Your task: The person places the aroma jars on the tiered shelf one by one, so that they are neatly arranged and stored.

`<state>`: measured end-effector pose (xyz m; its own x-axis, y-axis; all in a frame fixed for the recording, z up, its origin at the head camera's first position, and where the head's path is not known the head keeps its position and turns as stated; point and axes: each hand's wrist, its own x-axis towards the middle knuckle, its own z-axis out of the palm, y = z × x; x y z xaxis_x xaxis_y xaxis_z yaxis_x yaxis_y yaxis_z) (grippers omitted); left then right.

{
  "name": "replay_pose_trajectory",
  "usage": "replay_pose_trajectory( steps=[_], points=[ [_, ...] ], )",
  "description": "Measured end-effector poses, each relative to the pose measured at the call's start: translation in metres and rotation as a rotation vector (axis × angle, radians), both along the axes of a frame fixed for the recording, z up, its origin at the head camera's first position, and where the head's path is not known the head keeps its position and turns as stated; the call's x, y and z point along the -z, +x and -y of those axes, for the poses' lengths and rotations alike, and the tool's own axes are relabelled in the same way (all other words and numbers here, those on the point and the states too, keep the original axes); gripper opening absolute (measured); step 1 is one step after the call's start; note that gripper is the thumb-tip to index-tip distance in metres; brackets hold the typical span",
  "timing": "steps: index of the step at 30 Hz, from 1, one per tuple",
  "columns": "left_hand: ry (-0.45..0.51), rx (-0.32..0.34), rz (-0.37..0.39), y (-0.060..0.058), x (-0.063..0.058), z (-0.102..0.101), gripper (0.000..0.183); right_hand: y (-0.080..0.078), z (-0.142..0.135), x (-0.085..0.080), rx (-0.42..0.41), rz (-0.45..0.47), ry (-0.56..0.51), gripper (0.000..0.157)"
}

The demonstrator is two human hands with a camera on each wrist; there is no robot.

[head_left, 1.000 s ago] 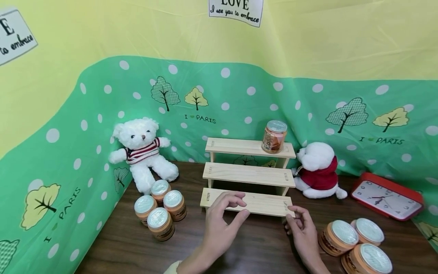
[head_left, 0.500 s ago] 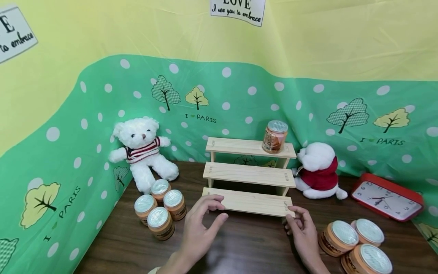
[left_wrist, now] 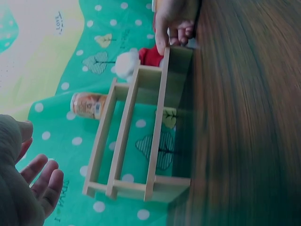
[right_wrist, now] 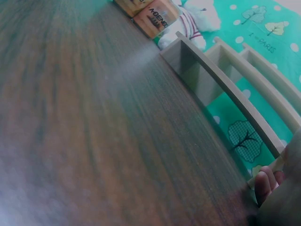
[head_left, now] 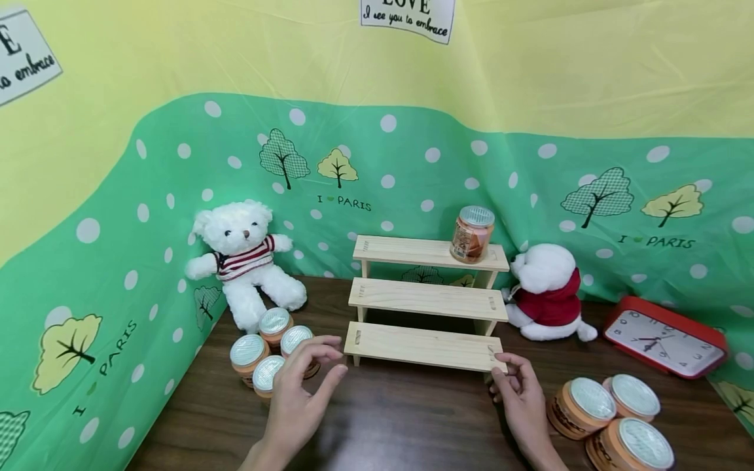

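Observation:
A three-step wooden display stand [head_left: 424,347] stands mid-table, with one orange jar [head_left: 472,235] upright on the right of its top step. At the right end of the lowest step, my right hand [head_left: 523,405] pinches the board, thumb on the edge and fingers curled below; the left wrist view shows this grip too. My left hand [head_left: 299,399] hangs in front of the left jars [head_left: 247,356] with fingers and thumb apart, holding nothing. It partly hides two of those jars. Only a bit of the right hand [right_wrist: 282,188] enters the right wrist view.
Several more orange jars [head_left: 580,409] with pale lids are grouped on the right. A white teddy bear [head_left: 250,261] leans at the back left. A red-dressed plush [head_left: 548,294] and a red clock [head_left: 665,337] stand right of the stand. Printed cloth [head_left: 412,170] walls the table.
My left hand has moved left, from before the lowest step to before the left jars. The right hand stays at the step's right end, and the stand and jars have not moved.

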<state>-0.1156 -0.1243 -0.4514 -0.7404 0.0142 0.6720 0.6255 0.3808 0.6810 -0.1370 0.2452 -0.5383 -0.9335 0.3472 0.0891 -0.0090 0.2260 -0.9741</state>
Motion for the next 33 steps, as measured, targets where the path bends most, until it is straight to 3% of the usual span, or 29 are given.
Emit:
replay_pose_trajectory(
  steps=[8,18,29,33],
  points=[
    [0.019,-0.079,0.021,0.005,0.003,0.020,0.038,-0.001,-0.001,0.002,-0.003,-0.003,-0.008,0.029],
    [0.040,-0.194,-0.034,0.009,0.012,0.037,0.037,0.001,0.001,-0.001,-0.001,-0.002,0.014,0.026],
    [0.082,-0.355,0.062,0.019,0.019,0.048,0.034,0.000,0.000,0.001,-0.005,0.011,0.005,0.029],
    [0.071,-0.428,0.063,0.021,0.023,0.052,0.034,0.000,-0.001,0.001,-0.006,0.007,0.001,0.029]
  ],
)
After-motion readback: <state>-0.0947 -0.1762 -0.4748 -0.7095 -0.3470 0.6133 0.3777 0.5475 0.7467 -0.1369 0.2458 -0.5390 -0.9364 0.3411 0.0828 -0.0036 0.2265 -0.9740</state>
